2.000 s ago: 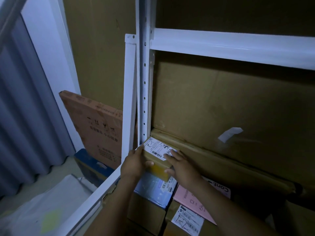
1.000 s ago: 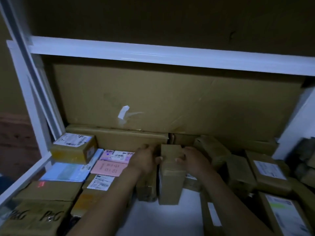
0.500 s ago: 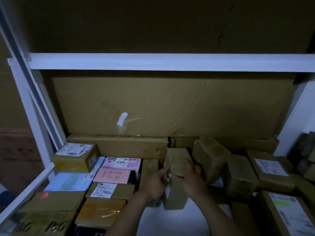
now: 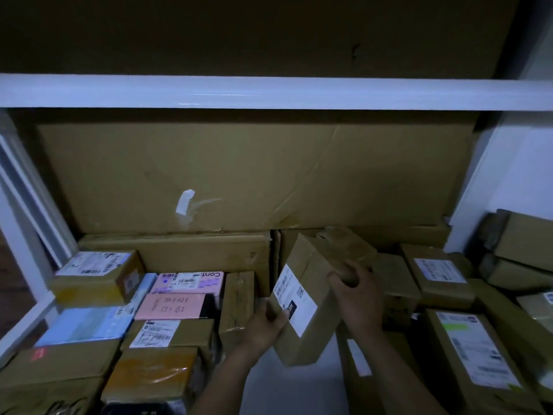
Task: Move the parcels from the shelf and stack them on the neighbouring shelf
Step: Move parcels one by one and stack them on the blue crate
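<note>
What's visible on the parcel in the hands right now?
The parcel is a long brown cardboard box, closed, with a white shipping label bearing printed codes and a black patch on the face turned left. It is tilted, upper end leaning toward the back of the shelf, lower end over the white shelf floor; whether it touches there is unclear. The left hand grips its lower left edge, thumb on the label; the right hand grips its right side higher up.

Your left hand (image 4: 263, 322) curled on the lower edge of a parcel (image 4: 308, 298), your right hand (image 4: 357, 295) gripping its upper side, both bare forearms reaching forward
</note>
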